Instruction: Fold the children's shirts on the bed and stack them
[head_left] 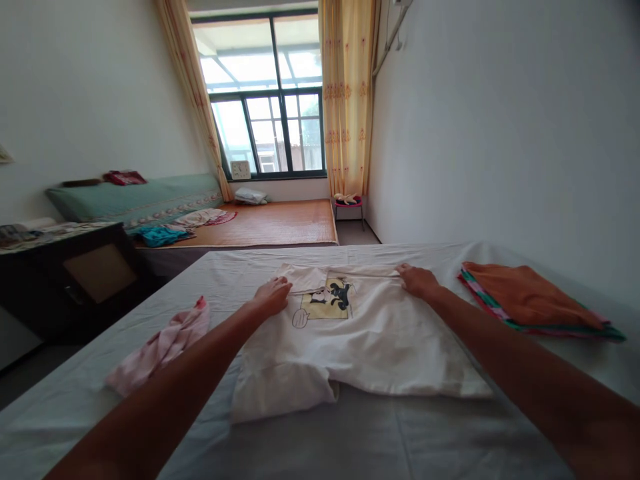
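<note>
A cream T-shirt with a cartoon cat print lies on the sheet-covered bed before me. Part of it is folded over at the far left, partly covering the print. My left hand is closed on the shirt at that folded part. At the shirt's far right corner, my right hand pinches the edge with fingers together. The shirt's near edge is wrinkled, and a sleeve lies at the near left.
A crumpled pink cloth lies left of my left forearm. Folded orange and green clothes are stacked at the right, near the wall. Beyond stand a dark cabinet, a mat-covered bed and a small stool.
</note>
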Demonstrator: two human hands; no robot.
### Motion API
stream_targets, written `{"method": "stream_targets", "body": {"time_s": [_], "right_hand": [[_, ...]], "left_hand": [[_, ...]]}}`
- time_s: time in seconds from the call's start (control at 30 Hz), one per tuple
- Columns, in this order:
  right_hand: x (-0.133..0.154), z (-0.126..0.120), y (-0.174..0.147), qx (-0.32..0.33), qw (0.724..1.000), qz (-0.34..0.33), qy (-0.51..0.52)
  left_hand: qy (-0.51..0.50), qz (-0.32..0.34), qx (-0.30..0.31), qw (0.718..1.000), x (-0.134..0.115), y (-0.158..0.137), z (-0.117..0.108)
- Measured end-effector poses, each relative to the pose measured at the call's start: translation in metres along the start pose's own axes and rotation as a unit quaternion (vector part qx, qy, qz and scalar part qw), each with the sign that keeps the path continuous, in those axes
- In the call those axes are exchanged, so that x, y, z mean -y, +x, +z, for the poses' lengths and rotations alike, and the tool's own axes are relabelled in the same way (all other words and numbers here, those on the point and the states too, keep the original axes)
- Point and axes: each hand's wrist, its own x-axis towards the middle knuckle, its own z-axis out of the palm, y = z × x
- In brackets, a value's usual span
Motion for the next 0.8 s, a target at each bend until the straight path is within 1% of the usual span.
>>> {"method": "stream_targets", "body": {"time_s": [0.03, 0.1, 0.2, 0.3, 0.37, 0.47, 0.53, 0.6, 0.63, 0.67, 0.7, 0.73, 0.8], "right_hand": [[-0.002, 0.002, 0.008, 0.010, 1.000, 0.012, 0.002], [-0.008, 0.004, 0.025, 0.022, 0.999, 0.027, 0.017], [-0.018, -0.001, 0.051, 0.027, 0.996, 0.055, 0.059], [-0.025, -0.010, 0.074, 0.012, 0.988, 0.083, 0.129], [-0.026, -0.014, 0.085, -0.004, 0.979, 0.091, 0.182], [-0.022, -0.017, 0.091, -0.028, 0.960, 0.089, 0.263], [-0.016, -0.016, 0.089, -0.042, 0.945, 0.082, 0.312], [-0.011, -0.015, 0.084, -0.051, 0.931, 0.070, 0.354], [-0.008, -0.014, 0.080, -0.054, 0.926, 0.063, 0.369], [-0.006, -0.014, 0.073, -0.056, 0.921, 0.058, 0.380], [-0.005, -0.014, 0.065, -0.054, 0.918, 0.050, 0.389], [-0.005, -0.014, 0.054, -0.045, 0.916, 0.033, 0.397], [-0.008, -0.016, 0.022, -0.001, 0.912, -0.028, 0.410]], "left_hand": [[-0.003, -0.012, 0.015, 1.000, 0.001, 0.008, 0.001], [-0.024, -0.032, 0.025, 0.999, 0.005, 0.024, 0.002], [-0.079, -0.063, 0.006, 0.995, 0.018, 0.049, 0.001], [-0.171, -0.103, -0.030, 0.979, 0.030, 0.078, -0.007], [-0.247, -0.119, -0.057, 0.960, 0.035, 0.098, -0.013], [-0.347, -0.116, -0.106, 0.925, 0.034, 0.121, -0.018], [-0.424, -0.113, -0.144, 0.887, 0.030, 0.126, -0.017], [-0.508, -0.119, -0.172, 0.835, 0.026, 0.119, -0.014], [-0.542, -0.118, -0.173, 0.814, 0.025, 0.110, -0.012], [-0.562, -0.109, -0.161, 0.804, 0.025, 0.098, -0.011], [-0.563, -0.091, -0.139, 0.810, 0.027, 0.082, -0.010], [-0.543, -0.065, -0.109, 0.830, 0.029, 0.062, -0.010], [-0.470, -0.022, -0.058, 0.880, 0.036, 0.014, -0.012]]}}
